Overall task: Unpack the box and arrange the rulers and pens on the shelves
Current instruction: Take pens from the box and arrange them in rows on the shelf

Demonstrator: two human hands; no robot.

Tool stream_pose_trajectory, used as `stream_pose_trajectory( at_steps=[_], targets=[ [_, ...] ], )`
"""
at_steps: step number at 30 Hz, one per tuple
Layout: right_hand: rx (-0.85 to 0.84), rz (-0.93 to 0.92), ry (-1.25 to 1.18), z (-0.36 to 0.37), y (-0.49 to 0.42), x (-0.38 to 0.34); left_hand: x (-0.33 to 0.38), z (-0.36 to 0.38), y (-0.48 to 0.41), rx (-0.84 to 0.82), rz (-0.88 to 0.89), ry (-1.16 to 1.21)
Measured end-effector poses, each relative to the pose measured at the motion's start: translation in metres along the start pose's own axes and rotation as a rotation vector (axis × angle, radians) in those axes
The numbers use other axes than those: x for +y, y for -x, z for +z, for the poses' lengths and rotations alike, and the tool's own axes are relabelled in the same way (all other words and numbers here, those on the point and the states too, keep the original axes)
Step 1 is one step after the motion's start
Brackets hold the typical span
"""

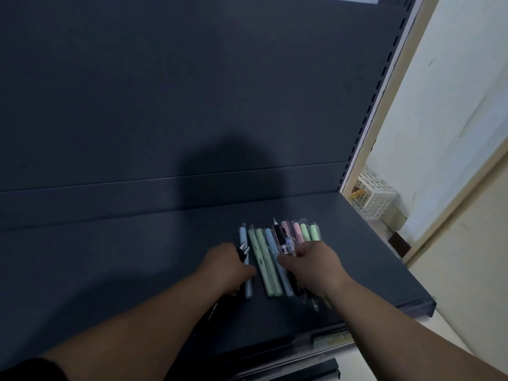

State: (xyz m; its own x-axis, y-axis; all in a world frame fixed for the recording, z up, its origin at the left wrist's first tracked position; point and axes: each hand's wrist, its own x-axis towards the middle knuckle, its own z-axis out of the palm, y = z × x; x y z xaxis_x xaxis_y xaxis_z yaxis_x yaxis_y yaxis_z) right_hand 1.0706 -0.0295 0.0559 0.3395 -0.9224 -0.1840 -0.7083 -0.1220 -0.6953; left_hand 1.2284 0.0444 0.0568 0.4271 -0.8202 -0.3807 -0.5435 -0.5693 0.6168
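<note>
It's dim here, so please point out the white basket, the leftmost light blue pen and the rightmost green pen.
white basket (376,199): head view, its lattice side wall.
leftmost light blue pen (243,237): head view, upper barrel.
rightmost green pen (314,233): head view, upper barrel.

Pens (260,248) lying on the shelf (110,257)
Blue, green and pink barrels are lying side by side, tips pointing to 12 o'clock, one black pen (279,234) among them.
</note>
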Motion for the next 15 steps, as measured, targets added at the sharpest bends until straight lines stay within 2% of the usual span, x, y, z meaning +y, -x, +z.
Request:
stream_pose_trajectory(
  at_steps=[4,8,15],
  targets=[
    [-0.022,-0.021,-0.063,-0.001,-0.004,0.003,0.004,0.006,0.0,-0.054,-0.024,0.029],
    [-0.004,-0.029,-0.113,-0.003,-0.008,0.004,0.005,0.01,-0.004,0.002,0.039,0.123],
    [0.01,-0.075,-0.109,0.003,-0.005,-0.012,-0.005,0.004,-0.002,-0.031,0.092,0.409]
  ],
)
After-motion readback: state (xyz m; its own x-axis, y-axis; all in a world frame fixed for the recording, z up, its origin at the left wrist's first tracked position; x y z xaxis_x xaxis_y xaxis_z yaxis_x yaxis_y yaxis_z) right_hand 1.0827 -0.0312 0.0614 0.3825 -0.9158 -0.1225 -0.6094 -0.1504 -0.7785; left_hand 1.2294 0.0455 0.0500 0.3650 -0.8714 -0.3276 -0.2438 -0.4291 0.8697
